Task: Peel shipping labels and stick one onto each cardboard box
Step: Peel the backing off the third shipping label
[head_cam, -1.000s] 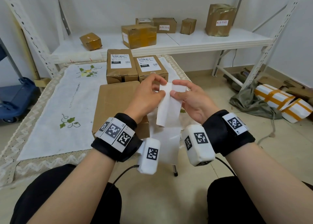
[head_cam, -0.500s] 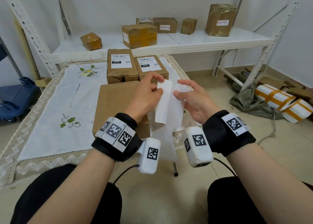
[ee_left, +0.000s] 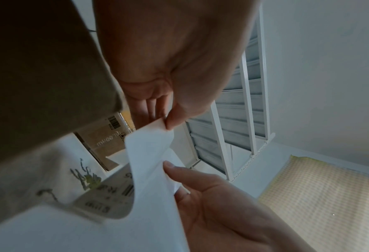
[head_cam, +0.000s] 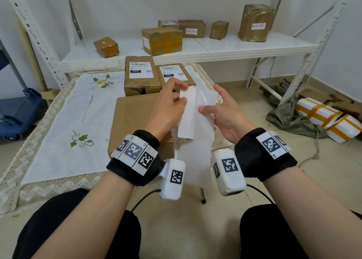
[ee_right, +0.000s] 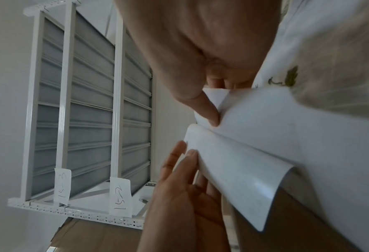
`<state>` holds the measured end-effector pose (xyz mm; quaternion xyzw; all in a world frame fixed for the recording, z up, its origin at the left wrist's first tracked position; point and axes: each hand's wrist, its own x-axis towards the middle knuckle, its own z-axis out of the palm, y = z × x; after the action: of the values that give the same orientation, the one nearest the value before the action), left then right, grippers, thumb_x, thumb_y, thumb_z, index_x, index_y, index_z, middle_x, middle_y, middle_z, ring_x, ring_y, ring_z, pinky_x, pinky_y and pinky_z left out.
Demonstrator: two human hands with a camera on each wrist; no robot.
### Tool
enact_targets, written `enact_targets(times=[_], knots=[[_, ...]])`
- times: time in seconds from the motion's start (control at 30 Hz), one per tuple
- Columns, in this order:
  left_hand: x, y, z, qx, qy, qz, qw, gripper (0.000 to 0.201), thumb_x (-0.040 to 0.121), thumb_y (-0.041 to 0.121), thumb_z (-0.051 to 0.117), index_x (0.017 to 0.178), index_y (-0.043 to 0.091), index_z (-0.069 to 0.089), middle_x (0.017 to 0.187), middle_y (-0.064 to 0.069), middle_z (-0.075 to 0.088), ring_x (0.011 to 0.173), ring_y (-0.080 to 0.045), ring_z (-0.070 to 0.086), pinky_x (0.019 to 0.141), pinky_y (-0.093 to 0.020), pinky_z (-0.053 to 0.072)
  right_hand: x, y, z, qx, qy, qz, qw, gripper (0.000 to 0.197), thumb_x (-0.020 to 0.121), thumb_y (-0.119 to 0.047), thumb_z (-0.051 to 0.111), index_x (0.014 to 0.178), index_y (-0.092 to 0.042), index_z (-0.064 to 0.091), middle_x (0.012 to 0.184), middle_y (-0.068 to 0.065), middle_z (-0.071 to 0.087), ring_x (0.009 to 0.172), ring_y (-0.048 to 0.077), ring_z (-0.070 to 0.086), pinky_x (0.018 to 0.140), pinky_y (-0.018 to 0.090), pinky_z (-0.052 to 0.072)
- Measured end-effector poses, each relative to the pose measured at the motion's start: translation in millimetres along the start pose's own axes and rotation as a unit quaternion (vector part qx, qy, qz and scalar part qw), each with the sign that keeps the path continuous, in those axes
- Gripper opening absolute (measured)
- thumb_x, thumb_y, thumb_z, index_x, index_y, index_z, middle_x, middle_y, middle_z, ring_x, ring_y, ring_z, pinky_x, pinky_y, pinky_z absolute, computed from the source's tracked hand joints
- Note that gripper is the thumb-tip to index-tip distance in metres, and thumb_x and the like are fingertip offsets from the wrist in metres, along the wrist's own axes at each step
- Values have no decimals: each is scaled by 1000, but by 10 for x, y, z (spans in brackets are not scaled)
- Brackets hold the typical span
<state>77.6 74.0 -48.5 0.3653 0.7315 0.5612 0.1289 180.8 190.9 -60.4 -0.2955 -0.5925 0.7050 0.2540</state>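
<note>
My left hand (head_cam: 181, 96) pinches the top edge of a white shipping label (head_cam: 186, 119), blank side up. My right hand (head_cam: 208, 100) pinches the glossy backing sheet (head_cam: 197, 157), which hangs down between my wrists. Label and backing stand apart at the top and meet lower down. The left wrist view shows thumb and fingers on the label's corner (ee_left: 155, 133), with its printed side (ee_left: 105, 201) curling below. A large plain cardboard box (head_cam: 133, 119) lies under my left hand. Behind it stand two boxes (head_cam: 142, 82) (head_cam: 176, 78) with labels on top.
The boxes sit on a table with a white embroidered cloth (head_cam: 68, 121). A white shelf (head_cam: 254, 47) behind holds several taped boxes. Wrapped parcels (head_cam: 329, 119) and a green cloth lie on the floor at right; a blue cart (head_cam: 17, 113) stands at left.
The label has come further off the backing. My left hand has drawn its top edge left while my right hand moved right with the backing, widening the gap.
</note>
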Motion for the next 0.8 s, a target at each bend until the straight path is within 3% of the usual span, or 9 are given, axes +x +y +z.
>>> enact_targets(times=[0.07, 0.2, 0.33, 0.4, 0.53, 0.63, 0.73, 0.8], knots=[[1, 4, -4, -3, -7, 4, 1000, 27, 100, 2, 53, 121, 19, 53, 123, -6, 65, 103, -20, 68, 86, -41, 61, 6, 1, 2, 5, 6, 4, 1000, 83, 90, 9, 68, 157, -28, 34, 105, -6, 69, 96, 19, 71, 91, 42, 59], [0, -5, -9, 10, -25, 25, 999, 24, 100, 3, 52, 115, 22, 48, 118, -11, 65, 101, -24, 67, 80, -40, 59, 18, 9, 3, 22, 17, 22, 999, 92, 91, 7, 68, 162, -27, 22, 133, 3, 61, 108, 26, 70, 89, 42, 60], [-8, -25, -2, 64, -26, 73, 995, 13, 103, 7, 48, 110, 18, 51, 91, -1, 56, 77, -11, 53, 66, -25, 48, 29, 27, 4, 24, 25, 32, 999, 88, 91, 3, 71, 161, -23, 25, 130, 7, 64, 108, 30, 71, 89, 46, 60], [-2, -34, 6, 81, -31, 87, 992, 13, 105, 11, 47, 109, 16, 57, 94, 5, 56, 79, -5, 52, 69, -21, 44, 35, 42, 13, 14, 29, 36, 999, 83, 90, 0, 72, 159, -21, 30, 126, 9, 69, 107, 31, 72, 93, 50, 58], [7, -44, 25, 90, -24, 103, 990, 15, 106, 18, 48, 107, 16, 63, 104, 5, 63, 92, -6, 57, 79, -24, 49, 27, 38, 17, 8, 31, 30, 999, 70, 91, -3, 72, 152, -19, 40, 112, 9, 75, 103, 30, 74, 92, 51, 58], [10, -52, 38, 95, -14, 102, 990, 17, 106, 25, 48, 109, 16, 62, 107, 4, 66, 98, -9, 60, 85, -29, 53, 31, 37, 14, 7, 37, 29, 999, 69, 92, -5, 73, 151, -19, 40, 113, 10, 75, 102, 30, 74, 93, 52, 59], [4, -48, 44, 86, -10, 88, 992, 21, 106, 36, 48, 109, 19, 60, 101, 6, 64, 95, -11, 61, 88, -38, 56, 29, 42, 20, -5, 36, 29, 999, 64, 93, -10, 73, 148, -18, 43, 115, 12, 73, 101, 30, 74, 92, 52, 59], [-7, -33, 38, 80, -11, 79, 994, 24, 105, 41, 49, 110, 20, 59, 96, 8, 61, 86, -9, 58, 81, -34, 54, 24, 46, 14, -9, 24, 33, 999, 55, 94, -13, 72, 143, -16, 47, 114, 11, 74, 94, 25, 74, 84, 42, 63]])
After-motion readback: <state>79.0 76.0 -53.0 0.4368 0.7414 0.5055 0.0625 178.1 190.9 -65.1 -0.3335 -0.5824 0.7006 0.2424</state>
